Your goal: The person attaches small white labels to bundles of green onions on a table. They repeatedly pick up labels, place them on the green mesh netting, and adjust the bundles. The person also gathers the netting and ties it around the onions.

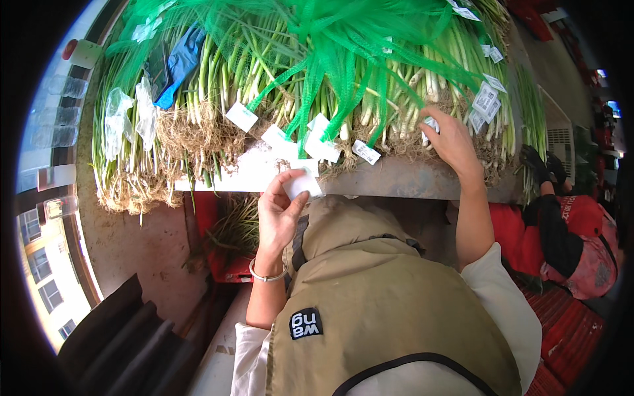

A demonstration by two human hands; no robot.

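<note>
Green onions (208,79) with bushy roots lie in a long heap across the table, roots towards me. Green mesh bags (327,29) cover their tops, and several narrow mesh ends with white tags hang down. My left hand (285,208) pinches a white tag (301,185) between thumb and fingers at the table edge. My right hand (448,138) is above the roots at the right, its fingers on a small printed label (430,129) at the end of a mesh strip. Another cluster of printed labels (485,103) lies just right of that hand.
A blue glove (183,64) and clear plastic bags (119,121) lie on the onions at left. The metal table edge (386,178) runs before me. A red crate (230,267) stands below. At right, a person in dark gloves (537,163) handles onions beside stacked red crates (569,331).
</note>
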